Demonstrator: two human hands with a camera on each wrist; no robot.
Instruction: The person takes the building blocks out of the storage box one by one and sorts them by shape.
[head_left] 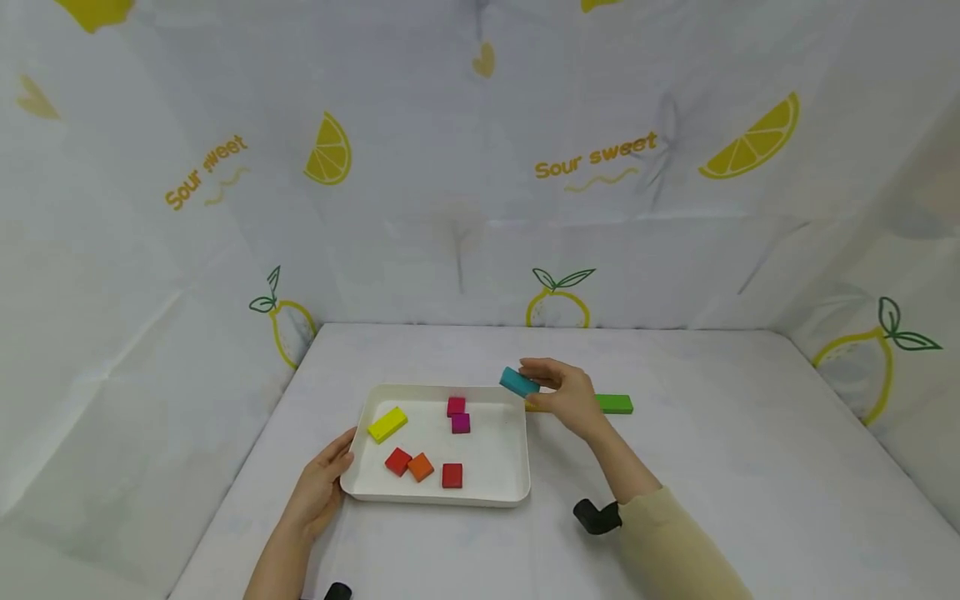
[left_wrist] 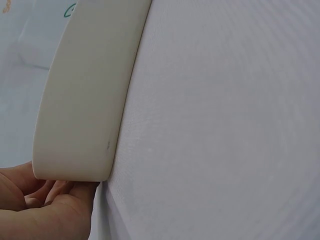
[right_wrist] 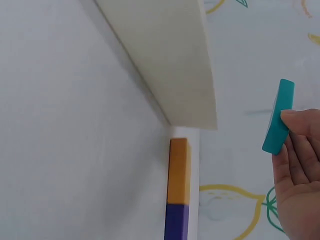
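A white tray [head_left: 491, 442] lies on the table, and my left hand [head_left: 318, 487] holds its left end, thumb at the rim and fingers low on the outer wall in the left wrist view. My right hand [head_left: 566, 396] pinches a teal block [head_left: 517, 382] between thumb and fingers, raised over the tray's back right corner. In the right wrist view the teal block [right_wrist: 280, 117] is tilted. Inside the tray are a yellow block [head_left: 387, 425], a magenta block [head_left: 461, 423], an orange block [head_left: 421, 467] and several red blocks [head_left: 452, 476].
Right of the tray, a row of blocks is partly hidden by my right hand: an orange block [right_wrist: 178, 170], a purple block [right_wrist: 176, 220] and a green block [head_left: 615, 404]. White cloth with lemon prints [head_left: 442, 250] hangs behind the table [head_left: 720, 450].
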